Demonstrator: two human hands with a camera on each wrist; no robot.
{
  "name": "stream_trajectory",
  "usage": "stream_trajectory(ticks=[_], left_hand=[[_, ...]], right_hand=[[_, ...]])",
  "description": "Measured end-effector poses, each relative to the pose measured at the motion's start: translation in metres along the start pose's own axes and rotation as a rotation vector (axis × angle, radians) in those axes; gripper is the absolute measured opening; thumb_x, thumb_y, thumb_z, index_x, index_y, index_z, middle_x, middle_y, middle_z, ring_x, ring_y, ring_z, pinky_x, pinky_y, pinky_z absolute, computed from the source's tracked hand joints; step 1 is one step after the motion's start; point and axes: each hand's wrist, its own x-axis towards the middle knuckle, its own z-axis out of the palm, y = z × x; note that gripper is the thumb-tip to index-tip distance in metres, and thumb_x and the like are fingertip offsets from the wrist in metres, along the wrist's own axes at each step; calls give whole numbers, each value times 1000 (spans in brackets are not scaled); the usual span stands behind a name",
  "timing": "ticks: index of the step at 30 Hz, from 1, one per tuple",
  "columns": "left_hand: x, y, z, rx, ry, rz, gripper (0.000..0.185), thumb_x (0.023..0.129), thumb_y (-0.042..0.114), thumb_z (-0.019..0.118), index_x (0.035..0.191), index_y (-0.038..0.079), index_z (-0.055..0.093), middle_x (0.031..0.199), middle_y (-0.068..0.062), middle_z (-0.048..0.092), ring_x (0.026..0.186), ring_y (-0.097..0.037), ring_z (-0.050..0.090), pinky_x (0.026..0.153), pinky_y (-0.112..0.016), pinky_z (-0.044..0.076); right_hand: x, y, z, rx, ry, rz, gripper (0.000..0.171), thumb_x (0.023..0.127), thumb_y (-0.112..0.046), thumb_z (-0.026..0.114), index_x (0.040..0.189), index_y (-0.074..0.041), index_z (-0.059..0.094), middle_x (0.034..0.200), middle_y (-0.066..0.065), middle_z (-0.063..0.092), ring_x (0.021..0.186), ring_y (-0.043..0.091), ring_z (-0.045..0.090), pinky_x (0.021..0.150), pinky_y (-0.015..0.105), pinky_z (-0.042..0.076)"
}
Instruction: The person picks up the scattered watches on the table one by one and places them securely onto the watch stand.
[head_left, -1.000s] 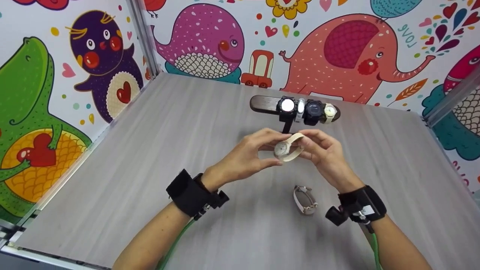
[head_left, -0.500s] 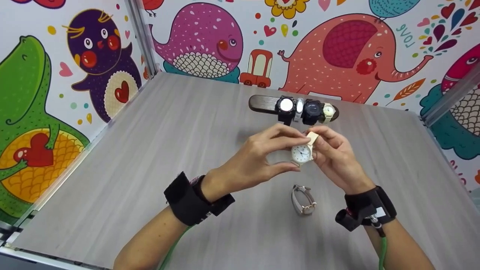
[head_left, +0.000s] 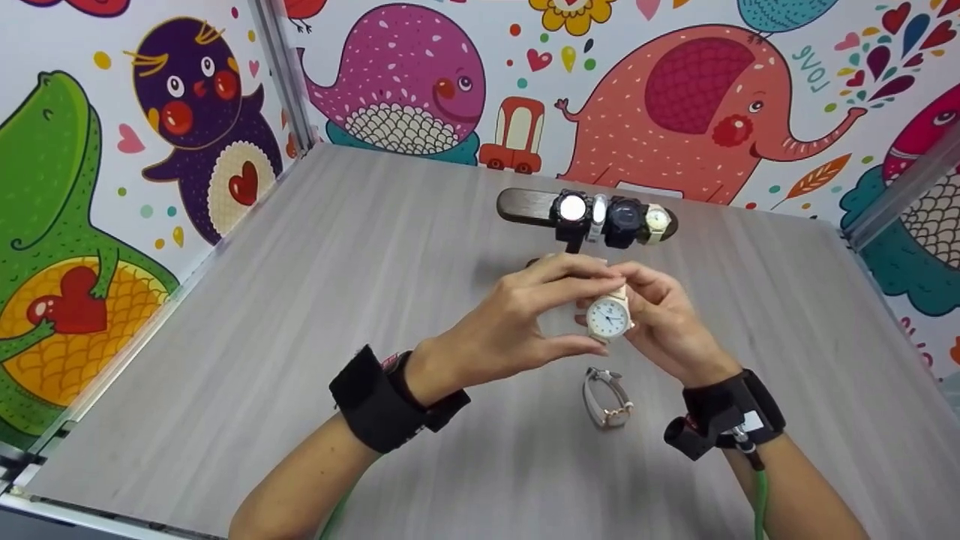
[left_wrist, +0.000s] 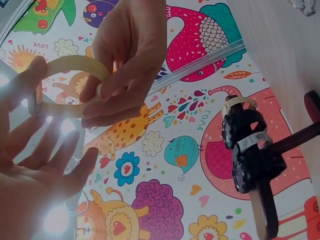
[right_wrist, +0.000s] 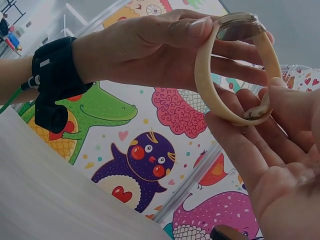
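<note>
Grey wood-grain table [head_left: 315,315], cartoon-animal walls [head_left: 675,90] around it, a dark stand [head_left: 525,206] of watches behind my hands. My left hand [head_left: 510,322] and right hand [head_left: 667,319] both pinch the cream watch [head_left: 607,317] above the table — dial toward me. My right-wrist view shows its closed strap loop; another watch [head_left: 609,397] lies below.

Bare forearms wear black wrist straps [head_left: 377,397], apparently trailing green cables [head_left: 759,502].
</note>
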Motion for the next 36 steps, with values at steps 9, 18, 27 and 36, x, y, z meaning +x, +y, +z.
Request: stream_trajectory(ticks=[9, 18, 27, 36], left_hand=[[-4, -4, 4, 7, 10, 19, 52, 83, 19, 82, 127, -4, 66, 126, -18, 64, 120, -24, 62, 101, -16, 52], [-6, -18, 7, 2, 31, 9, 50, 82, 17, 83, 124, -5, 67, 121, -18, 66, 114, -24, 66, 103, -18, 51], [-10, -52, 4, -15, 13, -110, 51, 84, 15, 81, 128, -4, 65, 122, -18, 66, 114, -24, 66, 101, -24, 54], [-16, -93, -19, 38, 42, -295, 54, 82, 12, 81, 130, -3, 63, 126, -19, 66, 119, -28, 64, 107, -27, 51]], right_hand=[[-3, 2, -5, -20, -12, 23, 30, 106, -8, 44, 131, -3, 60, 126, 9, 69, 116, 20, 68, 99, 33, 57], [-5, 5, -20, -100, 31, 47, 33, 106, -10, 46, 136, -6, 58, 128, 3, 66, 115, 12, 64, 98, 24, 55], [-19, -4, -48, -334, 178, 127, 36, 107, -4, 39, 138, -3, 56, 135, 6, 64, 125, 17, 63, 105, 36, 54], [-16, -35, -65, -814, 425, 192, 38, 103, -12, 55, 138, 2, 54, 128, 2, 69, 115, 11, 68, 94, 27, 58]])
